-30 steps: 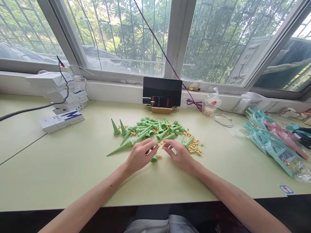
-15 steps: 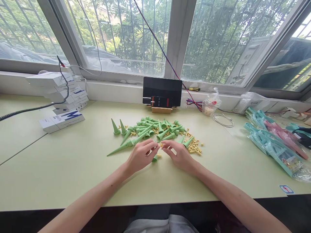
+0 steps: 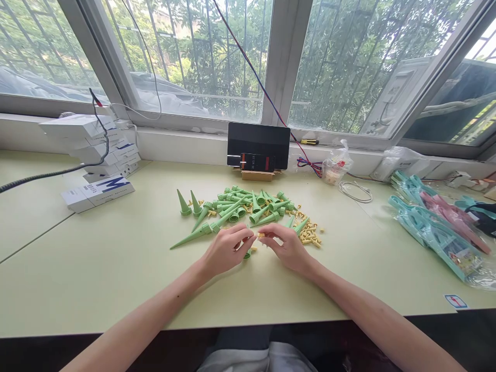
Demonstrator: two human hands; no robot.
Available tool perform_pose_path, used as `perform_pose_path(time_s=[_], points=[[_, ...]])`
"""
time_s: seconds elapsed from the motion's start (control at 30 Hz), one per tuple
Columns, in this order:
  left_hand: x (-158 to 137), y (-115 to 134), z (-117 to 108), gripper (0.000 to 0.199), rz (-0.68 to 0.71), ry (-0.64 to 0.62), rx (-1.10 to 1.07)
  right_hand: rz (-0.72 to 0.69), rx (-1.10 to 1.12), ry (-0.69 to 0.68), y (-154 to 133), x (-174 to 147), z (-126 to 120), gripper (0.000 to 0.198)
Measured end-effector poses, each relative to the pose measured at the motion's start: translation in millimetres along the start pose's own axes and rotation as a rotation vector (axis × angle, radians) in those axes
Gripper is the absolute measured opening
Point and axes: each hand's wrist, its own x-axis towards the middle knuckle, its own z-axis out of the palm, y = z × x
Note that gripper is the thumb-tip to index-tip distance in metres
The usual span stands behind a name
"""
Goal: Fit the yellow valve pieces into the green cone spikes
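My right hand (image 3: 287, 247) pinches a small yellow plastic piece (image 3: 261, 235) between thumb and fingertips. Close beside it, my left hand (image 3: 228, 250) is closed in a pinch, its fingertips almost at the yellow piece; what it holds, if anything, is too small to make out. Below the fingers, partly hidden by my left hand, lies a green cap (image 3: 247, 254) with another small yellow piece (image 3: 253, 249) beside it. Just beyond my hands spreads a pile of green plastic spikes (image 3: 232, 206). Several loose yellow pieces (image 3: 310, 235) lie to the right of my right hand.
At the back stand a dark tablet (image 3: 259, 139) and a phone (image 3: 257, 162) on a cardboard support. White boxes (image 3: 98, 192) are stacked at the left. A plastic bag (image 3: 336, 165) and a coiled white cable (image 3: 355, 191) lie back right, with wrapped turquoise items (image 3: 430, 227) farther right.
The yellow piece has shifted slightly right and down at my right fingertips, turning more sideways. Both hands otherwise keep nearly the same place.
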Motion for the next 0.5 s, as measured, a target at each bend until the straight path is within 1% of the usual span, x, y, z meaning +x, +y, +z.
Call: perform_pose_path(time_s=[0.13, 0.23, 0.33, 0.5], points=[[0.9, 0.6, -1.9, 0.022, -0.006, -0.002, 0.012, 0.036, 0.033, 0.042, 1.5, -0.1, 0.4, 0.019], [1.9, 0.4, -2.9, 0.027, -0.014, 0.029, 0.011, 0.07, 0.128, 0.09, 5.6, 1.2, -0.1, 0.021], [2.1, -0.7, -2.7, 0.032, -0.027, 0.033, 0.001, 0.098, 0.216, 0.134, 9.0, 3.3, -1.2, 0.026], [1.3, -2.4, -1.3, 0.036, -0.048, 0.026, 0.006, 0.131, 0.245, 0.172, 9.8, 5.3, -1.4, 0.031]])
